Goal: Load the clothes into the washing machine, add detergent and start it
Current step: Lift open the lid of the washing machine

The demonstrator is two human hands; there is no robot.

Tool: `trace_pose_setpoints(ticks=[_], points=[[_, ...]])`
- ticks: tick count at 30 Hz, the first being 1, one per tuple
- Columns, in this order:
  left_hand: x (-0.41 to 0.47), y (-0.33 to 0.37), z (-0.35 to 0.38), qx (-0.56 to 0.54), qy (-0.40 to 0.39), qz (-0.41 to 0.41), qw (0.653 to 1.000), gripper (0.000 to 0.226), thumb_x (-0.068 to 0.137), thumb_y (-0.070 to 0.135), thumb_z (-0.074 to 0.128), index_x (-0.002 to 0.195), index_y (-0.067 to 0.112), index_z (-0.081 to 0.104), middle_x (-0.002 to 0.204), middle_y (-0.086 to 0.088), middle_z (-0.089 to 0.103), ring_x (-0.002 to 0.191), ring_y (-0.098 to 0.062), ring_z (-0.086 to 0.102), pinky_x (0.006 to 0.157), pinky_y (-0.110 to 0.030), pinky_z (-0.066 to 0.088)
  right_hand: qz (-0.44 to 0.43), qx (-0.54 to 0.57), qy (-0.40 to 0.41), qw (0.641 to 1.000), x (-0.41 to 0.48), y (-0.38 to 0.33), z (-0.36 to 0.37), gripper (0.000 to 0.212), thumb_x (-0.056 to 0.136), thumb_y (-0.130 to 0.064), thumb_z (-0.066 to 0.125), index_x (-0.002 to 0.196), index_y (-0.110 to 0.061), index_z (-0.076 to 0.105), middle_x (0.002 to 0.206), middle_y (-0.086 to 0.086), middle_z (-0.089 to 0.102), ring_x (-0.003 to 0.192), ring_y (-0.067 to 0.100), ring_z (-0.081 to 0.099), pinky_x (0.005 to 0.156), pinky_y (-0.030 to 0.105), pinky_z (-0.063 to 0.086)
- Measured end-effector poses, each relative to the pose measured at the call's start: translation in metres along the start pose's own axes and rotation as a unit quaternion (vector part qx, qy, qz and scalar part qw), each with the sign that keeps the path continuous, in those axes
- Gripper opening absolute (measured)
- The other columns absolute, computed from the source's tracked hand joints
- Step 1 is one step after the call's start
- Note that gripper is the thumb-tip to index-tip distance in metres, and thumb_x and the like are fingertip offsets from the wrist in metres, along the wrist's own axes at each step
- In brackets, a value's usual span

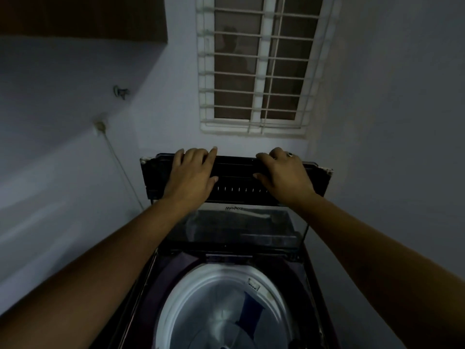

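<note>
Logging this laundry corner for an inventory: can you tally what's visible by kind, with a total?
Bare hands gripping the raised dark lid: 2 (left hand, right hand)
Dark top-loading washing machine: 1
Dark blue garment in the white drum: 1
White barred window: 1
Metal wall tap: 1
Pale wall fitting with cord: 1
Total: 7

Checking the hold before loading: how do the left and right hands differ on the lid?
The right hand wears a ring; the left hand shows none. The left hand's forefinger sticks up past the lid's top edge; the right hand's fingers lie curled over it. Both grip that edge, thumbs on the lid's near face.
</note>
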State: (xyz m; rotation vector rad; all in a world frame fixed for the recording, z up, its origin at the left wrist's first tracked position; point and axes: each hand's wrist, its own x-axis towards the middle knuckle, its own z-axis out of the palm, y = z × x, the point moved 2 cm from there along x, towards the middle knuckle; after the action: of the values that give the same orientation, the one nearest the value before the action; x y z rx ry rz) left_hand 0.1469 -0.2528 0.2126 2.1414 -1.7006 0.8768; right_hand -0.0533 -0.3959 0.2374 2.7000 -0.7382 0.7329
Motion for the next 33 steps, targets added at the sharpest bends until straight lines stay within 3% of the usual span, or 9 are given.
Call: trace_pose_setpoints(ticks=[3,7,12,23,29,33], points=[[0.014,-0.001,0.02,0.012,-0.063,-0.029,0.998,0.09,0.089,0.055,0.058,0.159,0.015,0.016,0.152,-0.011,0.036,0.141,-0.034,0.032,0.116,-0.061,0.019,0.013,-0.04,0.002,0.999,0.013,0.006,0.018,0.053,0.097,-0.042,0.052,0.144,-0.018,0.043,0.118,0.014,0.058,0.103,0.035,0.058,0.099,0.049,0.044],[0.033,-0.008,0.041,0.012,-0.107,-0.044,0.993,0.101,0.086,0.065,0.055,0.159,0.019,0.003,0.16,-0.011,0.02,0.148,-0.035,0.018,0.117,-0.064,0.015,0.019,-0.065,-0.03,0.997,0.029,0.011,0.039,0.06,0.098,-0.042,0.047,0.15,-0.016,0.032,0.131,0.017,0.055,0.121,0.038,0.052,0.111,0.056,0.034],[0.054,-0.017,0.068,0.003,-0.158,-0.044,0.986,0.111,0.083,0.071,0.055,0.159,0.019,-0.006,0.163,-0.012,0.01,0.151,-0.037,0.007,0.117,-0.064,0.015,0.028,-0.06,-0.099,0.993,0.039,0.022,0.064,0.088,0.091,-0.057,0.05,0.157,-0.015,0.01,0.157,0.018,0.026,0.146,0.041,0.022,0.118,0.061,0.02],[0.076,-0.029,0.104,-0.012,-0.196,-0.039,0.98,0.125,0.071,0.085,0.053,0.158,0.022,-0.01,0.165,-0.009,0.002,0.152,-0.035,-0.001,0.118,-0.065,0.007,0.036,-0.049,-0.166,0.984,0.062,0.038,0.1,0.118,0.079,-0.074,0.054,0.157,-0.015,-0.011,0.164,0.02,-0.008,0.151,0.043,-0.006,0.119,0.064,0.008],[0.073,-0.03,0.102,-0.019,-0.212,-0.035,0.976,0.131,0.067,0.088,0.053,0.157,0.022,-0.016,0.166,-0.008,-0.013,0.152,-0.034,-0.013,0.119,-0.065,0.0,0.024,-0.054,-0.172,0.983,0.058,0.04,0.097,0.12,0.077,-0.079,0.053,0.157,-0.016,-0.012,0.164,0.02,-0.009,0.151,0.043,-0.008,0.119,0.064,0.007],[0.063,-0.025,0.087,-0.023,-0.23,-0.063,0.971,0.125,0.076,0.078,0.057,0.157,0.018,-0.018,0.165,-0.013,-0.019,0.151,-0.036,-0.017,0.12,-0.063,-0.001,0.059,-0.066,-0.179,0.98,0.041,0.031,0.086,0.114,0.082,-0.074,0.052,0.157,-0.018,-0.013,0.164,0.02,-0.011,0.151,0.043,-0.01,0.119,0.065,0.006]])
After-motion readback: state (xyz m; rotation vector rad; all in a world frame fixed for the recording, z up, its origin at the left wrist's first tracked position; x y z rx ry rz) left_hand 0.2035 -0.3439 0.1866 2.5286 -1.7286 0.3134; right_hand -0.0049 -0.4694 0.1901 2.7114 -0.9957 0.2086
